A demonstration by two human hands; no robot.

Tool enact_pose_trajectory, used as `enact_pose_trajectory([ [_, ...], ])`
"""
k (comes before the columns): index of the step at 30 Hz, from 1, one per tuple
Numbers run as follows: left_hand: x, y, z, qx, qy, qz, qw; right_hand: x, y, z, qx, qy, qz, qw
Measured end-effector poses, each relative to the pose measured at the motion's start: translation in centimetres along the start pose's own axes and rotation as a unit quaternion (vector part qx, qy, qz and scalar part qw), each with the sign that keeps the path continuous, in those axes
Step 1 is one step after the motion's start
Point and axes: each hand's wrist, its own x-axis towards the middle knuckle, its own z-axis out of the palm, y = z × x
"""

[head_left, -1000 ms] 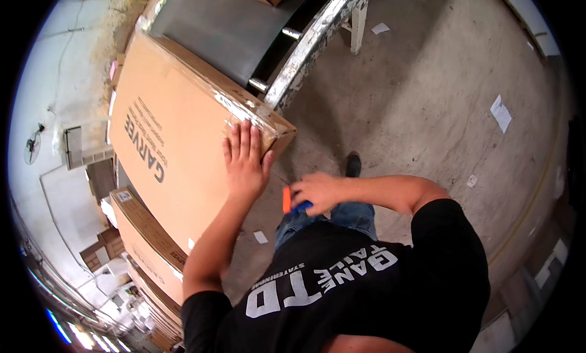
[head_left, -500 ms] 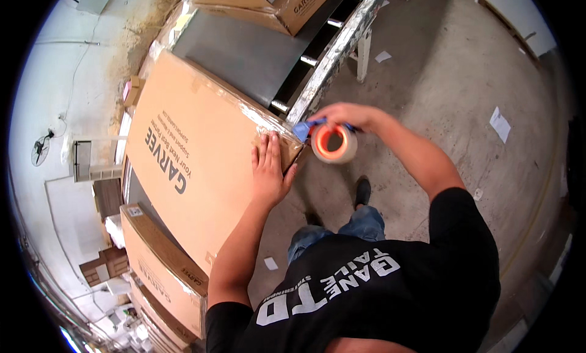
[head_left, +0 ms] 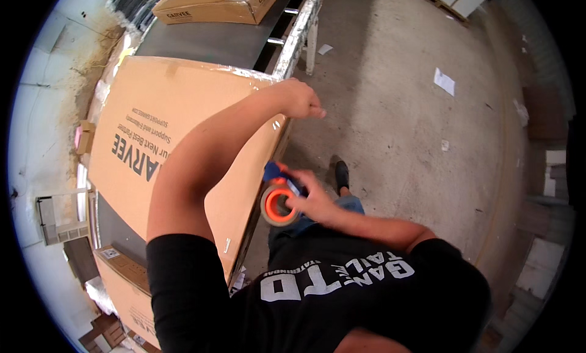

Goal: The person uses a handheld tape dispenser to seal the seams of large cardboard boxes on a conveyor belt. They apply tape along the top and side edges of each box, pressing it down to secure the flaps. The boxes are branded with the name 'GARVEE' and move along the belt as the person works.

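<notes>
Left hand: I see the left hand point(head_left: 300, 100) over the far right corner of the big box, its fingers curled in; I cannot tell whether they pinch anything.
Right hand: I have the right hand point(head_left: 315, 197) wrapped round the blue tape dispenser point(head_left: 274, 172).
Tape roll: the tape roll point(head_left: 267, 214) with its orange core sits on the dispenser, just beside the big box's right edge.
Big box: the big box point(head_left: 162, 100) lies flat on the dark belt point(head_left: 201, 45), the left forearm crossing above it.
Other boxes: I spot one far box point(head_left: 210, 4) on the belt and one near box point(head_left: 125, 292) at left.
Floor: a white paper point(head_left: 444, 82) lies far right.
</notes>
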Motion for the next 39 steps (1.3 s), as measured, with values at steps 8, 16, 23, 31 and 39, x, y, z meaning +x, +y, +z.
enact_pose_trajectory([
  [8,-3.3,-0.4,7.1,0.370,-0.099,0.127,0.915,-1.1,0.5,5.0,-0.011,0.105,-0.046,0.993],
  [16,-8.7,1.9,10.8,0.349,-0.087,0.052,0.932,-10.0,2.6,12.9,-0.044,-0.004,-0.082,0.996],
  [23,-17.4,5.0,13.6,0.386,-0.107,0.048,0.915,-13.4,2.7,18.6,0.059,-0.024,-0.060,0.996],
  [31,-22.5,6.6,15.3,0.424,-0.084,0.060,0.900,-15.1,2.6,22.4,0.060,0.092,-0.046,0.993],
  [39,-28.4,6.8,18.9,0.319,0.063,0.065,0.943,-6.6,6.3,29.2,0.043,0.148,-0.139,0.978],
])
